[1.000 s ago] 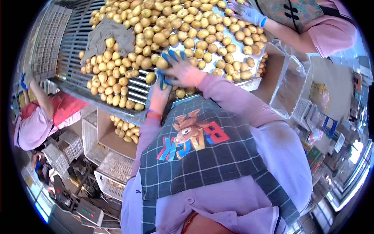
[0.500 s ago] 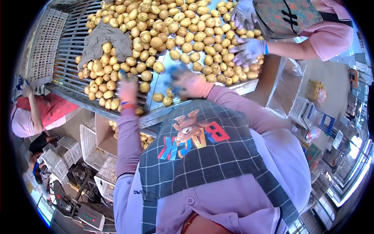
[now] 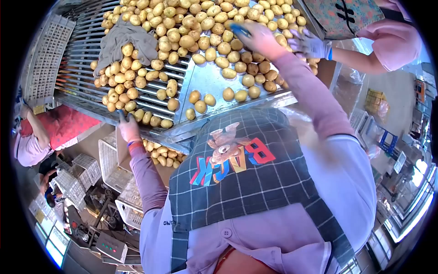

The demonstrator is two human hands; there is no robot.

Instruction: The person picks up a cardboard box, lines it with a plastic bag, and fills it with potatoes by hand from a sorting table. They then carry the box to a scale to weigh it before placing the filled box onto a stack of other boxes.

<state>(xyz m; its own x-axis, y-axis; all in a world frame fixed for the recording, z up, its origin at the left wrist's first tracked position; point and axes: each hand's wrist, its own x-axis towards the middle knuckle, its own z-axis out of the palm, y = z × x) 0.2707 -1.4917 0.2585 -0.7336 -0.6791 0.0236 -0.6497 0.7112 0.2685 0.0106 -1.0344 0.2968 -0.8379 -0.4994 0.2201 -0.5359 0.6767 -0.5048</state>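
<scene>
Many yellow potatoes (image 3: pixel 187 41) lie heaped across a slatted metal rack (image 3: pixel 77 68) and the smooth metal sheet (image 3: pixel 205 82) beside it. My left hand (image 3: pixel 129 129), in a glove with dark blue fingertips, is at the rack's near edge beside the lowest potatoes. Its fingers point away from me, slightly apart, with nothing visible in them. Stretched out over the heap on the right is my right hand (image 3: pixel 262 41), also with blue fingertips. Motion blurs it, and whether its fingers touch or hold a potato cannot be made out. A grey cloth (image 3: pixel 125 43) lies among the potatoes.
Across on the right, a co-worker's gloved hand (image 3: pixel 310 43) rests by the potatoes. Another person (image 3: pixel 54 130) stands at the left. A white plastic crate (image 3: pixel 48 55) leans at the rack's far left. More potatoes (image 3: pixel 162 154) lie below the near edge.
My right hand has swung far to the right and forward over the heap. My left hand has drawn back to the rack's edge. Fewer potatoes lie around the middle of the rack.
</scene>
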